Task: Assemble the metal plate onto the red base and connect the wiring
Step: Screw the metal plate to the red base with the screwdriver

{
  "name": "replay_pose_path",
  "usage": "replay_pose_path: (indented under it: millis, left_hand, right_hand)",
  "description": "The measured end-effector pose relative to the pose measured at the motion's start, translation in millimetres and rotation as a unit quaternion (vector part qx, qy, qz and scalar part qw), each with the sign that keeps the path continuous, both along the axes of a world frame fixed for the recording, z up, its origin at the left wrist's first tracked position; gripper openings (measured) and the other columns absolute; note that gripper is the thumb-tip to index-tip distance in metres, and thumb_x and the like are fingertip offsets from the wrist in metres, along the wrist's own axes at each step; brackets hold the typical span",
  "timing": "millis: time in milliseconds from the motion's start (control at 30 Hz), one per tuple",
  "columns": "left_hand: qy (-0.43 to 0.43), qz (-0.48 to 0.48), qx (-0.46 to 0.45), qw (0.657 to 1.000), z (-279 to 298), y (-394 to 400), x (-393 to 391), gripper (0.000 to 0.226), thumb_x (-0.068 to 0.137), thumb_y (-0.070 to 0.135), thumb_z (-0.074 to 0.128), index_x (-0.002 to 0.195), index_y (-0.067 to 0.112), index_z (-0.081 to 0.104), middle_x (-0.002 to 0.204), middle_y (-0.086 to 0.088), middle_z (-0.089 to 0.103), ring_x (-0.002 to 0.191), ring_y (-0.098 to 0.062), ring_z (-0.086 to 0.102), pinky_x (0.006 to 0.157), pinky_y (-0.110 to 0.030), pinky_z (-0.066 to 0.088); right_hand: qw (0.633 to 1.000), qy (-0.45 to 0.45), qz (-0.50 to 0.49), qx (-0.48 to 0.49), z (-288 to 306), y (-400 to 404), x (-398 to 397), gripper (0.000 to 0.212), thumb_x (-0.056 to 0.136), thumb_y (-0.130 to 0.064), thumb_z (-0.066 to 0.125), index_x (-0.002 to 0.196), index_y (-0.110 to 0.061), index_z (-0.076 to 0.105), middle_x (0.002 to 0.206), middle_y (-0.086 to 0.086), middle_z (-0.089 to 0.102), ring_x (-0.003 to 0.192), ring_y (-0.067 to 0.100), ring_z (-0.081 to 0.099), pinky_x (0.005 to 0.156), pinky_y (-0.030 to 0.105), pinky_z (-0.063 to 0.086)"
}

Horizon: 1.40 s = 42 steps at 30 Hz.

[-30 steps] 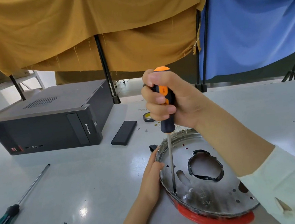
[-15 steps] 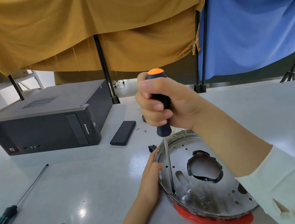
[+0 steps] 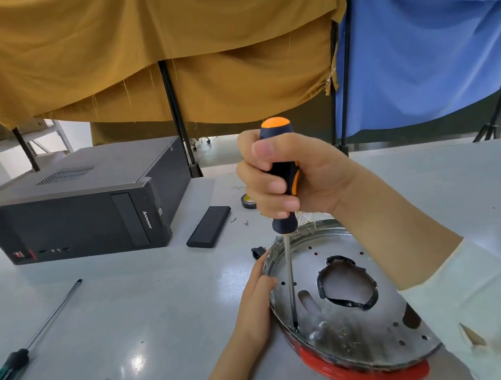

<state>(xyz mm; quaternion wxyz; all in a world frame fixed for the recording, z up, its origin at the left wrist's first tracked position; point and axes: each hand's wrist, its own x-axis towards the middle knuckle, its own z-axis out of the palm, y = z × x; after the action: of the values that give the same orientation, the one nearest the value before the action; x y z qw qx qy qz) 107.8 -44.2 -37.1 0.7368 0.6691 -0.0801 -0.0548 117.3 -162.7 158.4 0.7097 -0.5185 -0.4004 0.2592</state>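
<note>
Handle turned since a second ago, orange stripe now facing right; right hand [image 3: 291, 175] fingers [image 3: 269, 184] wrap screwdriver [image 3: 281, 173] upright, driving at the metal plate [image 3: 351, 319]'s 9 o'clock edge, left hand [image 3: 255, 301] bracing rim atop red base [image 3: 358, 376].

Single head-worn cam, wide-angle, looking fwd and down.

View sits close over the near edge of the grey table [image 3: 132, 312], hands and forearms entering from bottom and right; metal plate [image 3: 342, 298] is nearest, low centre-right. Farther back: black PC case [image 3: 82, 206] at left, ochre and blue drapes [image 3: 164, 43] across the top. Edges bend from lens. No 2nd view, so no overlap.
</note>
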Motion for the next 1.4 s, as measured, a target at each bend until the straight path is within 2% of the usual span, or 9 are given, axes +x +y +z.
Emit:
replay_pose_path:
  millis: [267,433,567,700,867,1000,1133,1267,1400]
  left_hand:
    - [0.006,0.001,0.001,1.0,1,0,0,0.058,0.07,0.018,0.044,0.126,0.022,0.06,0.115,0.002,0.071,0.106,-0.012,0.066,0.075,-0.016,0.052]
    - [0.001,-0.001,0.002,1.0,-1,0,1,0.053,0.077,0.013,0.045,0.128,0.016,0.058,0.112,0.002,0.072,0.103,-0.01,0.067,0.076,-0.017,0.054]
    - [-0.008,0.005,-0.001,1.0,1,-1,0,0.056,0.072,0.016,0.044,0.125,0.017,0.06,0.113,0.004,0.071,0.108,-0.012,0.065,0.078,-0.017,0.053]
    - [-0.012,-0.003,-0.003,1.0,2,0,-2,0.055,0.073,0.016,0.043,0.126,0.018,0.059,0.114,0.002,0.071,0.107,-0.013,0.066,0.078,-0.017,0.054]
    - [-0.007,-0.001,0.002,1.0,2,0,-4,0.054,0.074,0.016,0.044,0.125,0.019,0.06,0.114,0.001,0.071,0.104,-0.012,0.066,0.074,-0.016,0.052]
    - [0.007,0.005,0.011,1.0,-2,0,2,0.049,0.087,-0.001,0.039,0.126,0.021,0.06,0.117,-0.002,0.07,0.108,-0.016,0.066,0.089,-0.03,0.055]
    - [0.01,0.01,0.015,1.0,-3,0,2,0.047,0.086,0.003,0.041,0.122,0.024,0.062,0.112,0.004,0.072,0.105,-0.013,0.067,0.077,-0.02,0.054]
    - [0.006,0.006,0.007,1.0,-3,1,2,0.047,0.088,0.0,0.038,0.123,0.022,0.061,0.114,0.003,0.071,0.105,-0.011,0.067,0.076,-0.017,0.053]
    - [-0.009,0.001,0.002,1.0,-4,0,-1,0.05,0.08,0.014,0.041,0.126,0.022,0.06,0.118,0.002,0.07,0.109,-0.013,0.065,0.083,-0.021,0.053]
  right_hand:
    - [0.863,-0.097,-0.49,0.076,-23,21,-16,0.032,0.09,-0.016,0.063,0.065,-0.017,0.043,0.055,0.006,0.045,0.038,0.014,0.039,0.039,0.018,0.034]
    - [0.982,-0.066,-0.175,0.0,-6,-2,-9,0.019,0.087,-0.022,0.06,0.075,-0.011,0.05,0.061,0.0,0.055,0.046,0.015,0.05,0.051,0.027,0.046]
    - [0.998,-0.008,0.04,0.037,1,-1,-7,0.015,0.085,-0.015,0.046,0.071,-0.011,0.044,0.054,-0.003,0.05,0.038,0.01,0.046,0.045,0.021,0.043]
    - [0.991,-0.018,-0.128,0.038,-6,12,-7,0.024,0.089,-0.014,0.053,0.066,-0.016,0.046,0.049,-0.004,0.043,0.034,0.008,0.032,0.04,0.017,0.032]
    - [0.881,-0.118,-0.452,0.072,-18,24,-15,0.029,0.091,-0.014,0.06,0.064,-0.016,0.047,0.053,0.001,0.048,0.037,0.013,0.038,0.04,0.023,0.036]
    - [0.982,-0.068,-0.176,0.007,-4,2,-8,0.017,0.088,-0.021,0.058,0.075,-0.013,0.052,0.061,0.0,0.052,0.045,0.015,0.046,0.05,0.026,0.044]
    - [0.999,-0.032,0.032,0.018,2,-2,-5,0.015,0.084,-0.016,0.047,0.07,-0.014,0.047,0.057,-0.002,0.05,0.04,0.012,0.046,0.047,0.022,0.041]
    - [0.983,-0.034,-0.173,0.041,-8,13,-5,0.025,0.09,-0.012,0.053,0.066,-0.019,0.047,0.05,-0.003,0.045,0.034,0.009,0.035,0.041,0.018,0.032]
    - [0.862,-0.113,-0.489,0.07,-21,23,-10,0.028,0.09,-0.014,0.059,0.065,-0.02,0.048,0.054,0.002,0.05,0.038,0.011,0.042,0.039,0.02,0.037]
